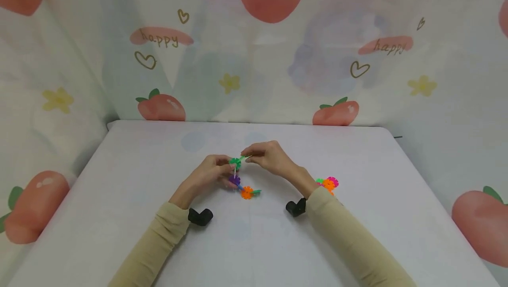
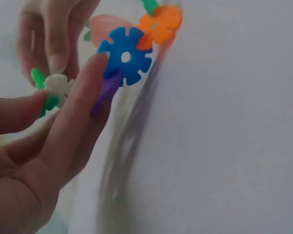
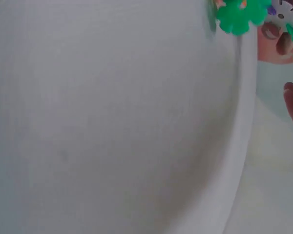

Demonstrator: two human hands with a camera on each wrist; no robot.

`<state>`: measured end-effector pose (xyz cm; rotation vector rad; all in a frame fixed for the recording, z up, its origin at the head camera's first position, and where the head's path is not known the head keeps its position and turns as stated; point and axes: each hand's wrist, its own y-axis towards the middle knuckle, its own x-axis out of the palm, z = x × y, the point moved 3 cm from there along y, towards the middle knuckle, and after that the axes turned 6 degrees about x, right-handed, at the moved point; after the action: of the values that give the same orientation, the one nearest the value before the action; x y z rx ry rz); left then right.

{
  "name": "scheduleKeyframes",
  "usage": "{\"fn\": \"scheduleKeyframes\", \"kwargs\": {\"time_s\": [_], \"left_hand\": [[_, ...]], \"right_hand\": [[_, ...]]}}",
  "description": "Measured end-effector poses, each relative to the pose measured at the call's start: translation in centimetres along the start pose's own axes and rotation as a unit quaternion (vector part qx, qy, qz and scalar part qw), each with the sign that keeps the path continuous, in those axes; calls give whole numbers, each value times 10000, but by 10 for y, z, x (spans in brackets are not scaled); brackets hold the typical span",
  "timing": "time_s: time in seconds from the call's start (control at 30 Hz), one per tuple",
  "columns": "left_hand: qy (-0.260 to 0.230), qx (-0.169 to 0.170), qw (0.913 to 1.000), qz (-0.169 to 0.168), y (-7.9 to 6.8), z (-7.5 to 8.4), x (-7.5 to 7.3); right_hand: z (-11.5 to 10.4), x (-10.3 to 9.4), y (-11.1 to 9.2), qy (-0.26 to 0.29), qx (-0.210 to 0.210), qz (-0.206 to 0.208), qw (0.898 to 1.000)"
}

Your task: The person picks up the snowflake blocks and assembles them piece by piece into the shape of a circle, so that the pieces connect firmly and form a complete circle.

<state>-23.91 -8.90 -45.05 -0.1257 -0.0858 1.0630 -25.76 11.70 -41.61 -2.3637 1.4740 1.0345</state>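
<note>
My left hand (image 1: 214, 171) grips a chain of slotted, flower-shaped plastic discs near its upper end. From the top, a green disc (image 1: 235, 163) joins a white disc (image 2: 60, 84), then a purple disc (image 1: 234, 180), a blue disc (image 2: 133, 66), an orange disc (image 1: 247, 192) and another green disc (image 3: 239, 18). In the left wrist view, the purple disc sits against my left fingers, partly hidden. My right hand (image 1: 271, 158) pinches a light green disc (image 1: 245, 157), seen edge-on, its near edge right at the upper green disc.
A small cluster of orange, pink and green discs (image 1: 328, 184) lies on the white table (image 1: 246, 251) beside the right sleeve, partly hidden by it. A black device (image 1: 200, 217) is at the left wrist, another (image 1: 296, 208) at the right. A printed curtain (image 1: 254, 80) stands behind the table.
</note>
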Motion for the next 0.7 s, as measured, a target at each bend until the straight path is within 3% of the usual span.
{"fn": "scheduleKeyframes", "kwargs": {"time_s": [0.17,0.37,0.7], "left_hand": [[216,-119,9997,30,-2,5,-7],[876,-145,9960,-52,-1,4,-13],[756,-21,9969,-237,-8,7,-14]], "right_hand": [[5,-20,-18,-363,285,58,9989],[13,-49,-51,-922,657,35,9936],[32,-86,-103,-1454,1421,-330,9786]]}}
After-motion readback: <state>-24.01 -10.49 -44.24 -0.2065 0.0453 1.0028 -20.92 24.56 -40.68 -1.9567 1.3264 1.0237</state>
